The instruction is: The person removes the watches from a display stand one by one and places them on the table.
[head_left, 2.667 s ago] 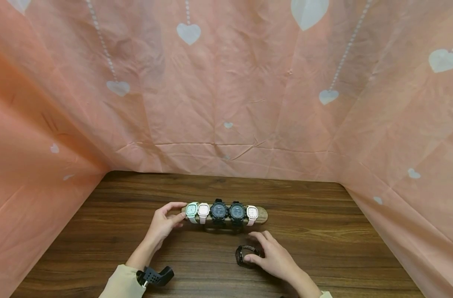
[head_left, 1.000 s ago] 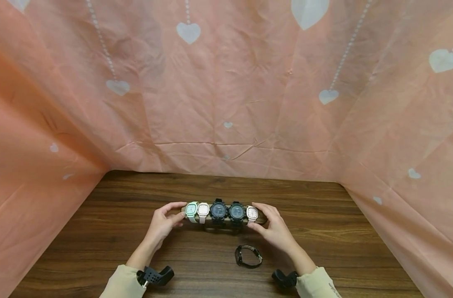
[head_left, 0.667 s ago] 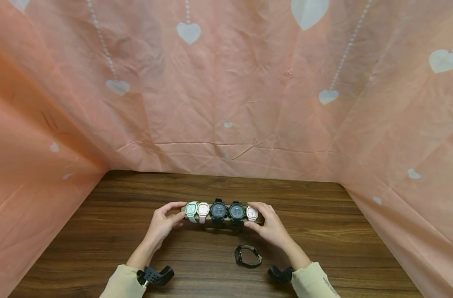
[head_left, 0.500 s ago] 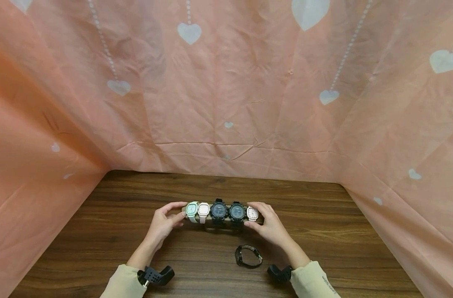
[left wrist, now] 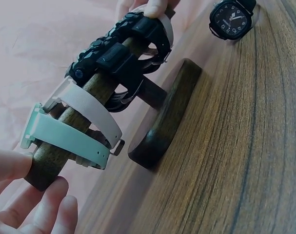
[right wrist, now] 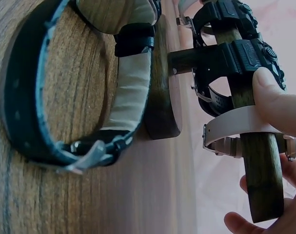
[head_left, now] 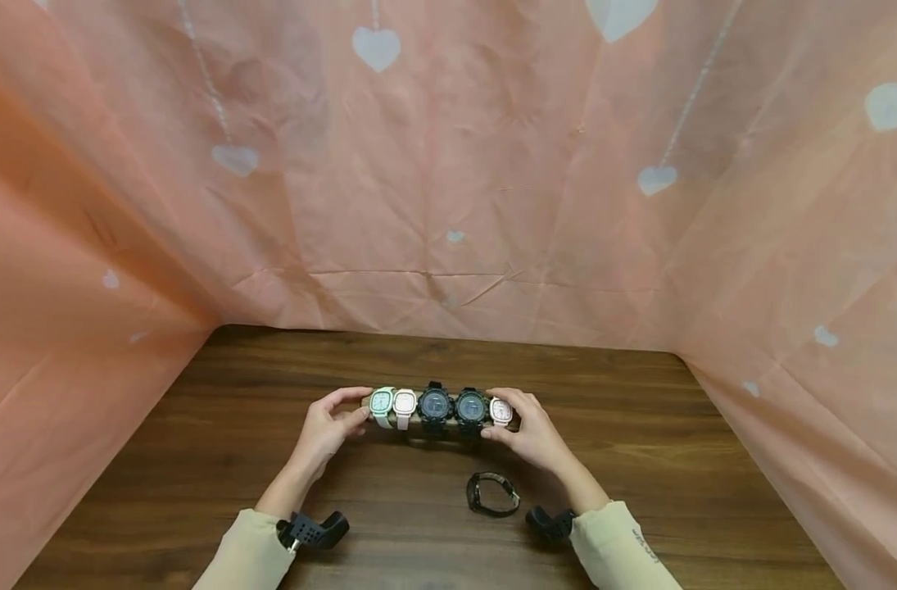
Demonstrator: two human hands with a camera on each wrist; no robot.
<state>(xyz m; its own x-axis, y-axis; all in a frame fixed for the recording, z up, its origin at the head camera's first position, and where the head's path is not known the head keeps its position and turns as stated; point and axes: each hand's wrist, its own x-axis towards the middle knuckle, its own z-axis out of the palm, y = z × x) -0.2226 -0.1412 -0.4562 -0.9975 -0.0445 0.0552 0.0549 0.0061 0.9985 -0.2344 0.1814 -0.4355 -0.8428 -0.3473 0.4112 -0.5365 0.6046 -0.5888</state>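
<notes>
A wooden watch stand (left wrist: 167, 117) carries a row of wristwatches on its bar. My left hand (head_left: 323, 426) grips the bar's left end between thumb and fingers, beside a mint-green watch (head_left: 381, 401). At the other end, my right hand (head_left: 540, 438) pinches a pale pink watch (head_left: 501, 411), thumb in front and fingers behind. In the right wrist view, the thumb lies over this watch's strap (right wrist: 230, 124), and the bar's end sticks out past it. Between the hands sit another pale pink watch (head_left: 405, 401) and two black watches (head_left: 435, 405).
A loose black watch (head_left: 492, 514) with a buckled strap stands on its side on the wooden table (head_left: 389, 541), in front of the stand. Pink curtains (head_left: 433, 188) with white hearts enclose the back and sides.
My right hand has gone from beside the loose black watch up to the pink watch, then slightly left. The left hand has kept its hold. The head view has tilted slightly down.
</notes>
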